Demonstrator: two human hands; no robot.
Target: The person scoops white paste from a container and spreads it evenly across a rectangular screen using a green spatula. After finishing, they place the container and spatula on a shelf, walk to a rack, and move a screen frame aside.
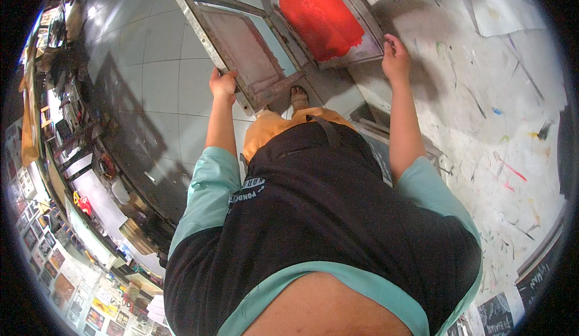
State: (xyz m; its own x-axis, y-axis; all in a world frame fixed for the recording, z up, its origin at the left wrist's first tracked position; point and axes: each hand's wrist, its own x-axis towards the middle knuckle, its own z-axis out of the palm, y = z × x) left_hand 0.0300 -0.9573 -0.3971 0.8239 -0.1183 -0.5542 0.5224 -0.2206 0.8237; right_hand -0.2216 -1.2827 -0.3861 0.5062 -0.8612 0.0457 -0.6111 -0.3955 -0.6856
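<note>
My left hand (223, 85) is closed round the outer edge of a screen printing frame (238, 37), near its lower left corner. That frame is tilted, with a pinkish-grey mesh and a pale strip along its right side. My right hand (396, 60) grips the right edge of a second screen printing frame (319, 19), whose mesh is largely covered in bright red. The two frames stand at an angle to each other, close together in front of my legs. The top of the red frame runs out of view.
A white wall (482, 107) with paint streaks and smudges rises on the right, with a torn pale sheet (506, 10) high on it. Grey tiles cover the floor (160, 86). Cluttered shelves (90, 173) line the left side. My foot (298, 97) shows below the frames.
</note>
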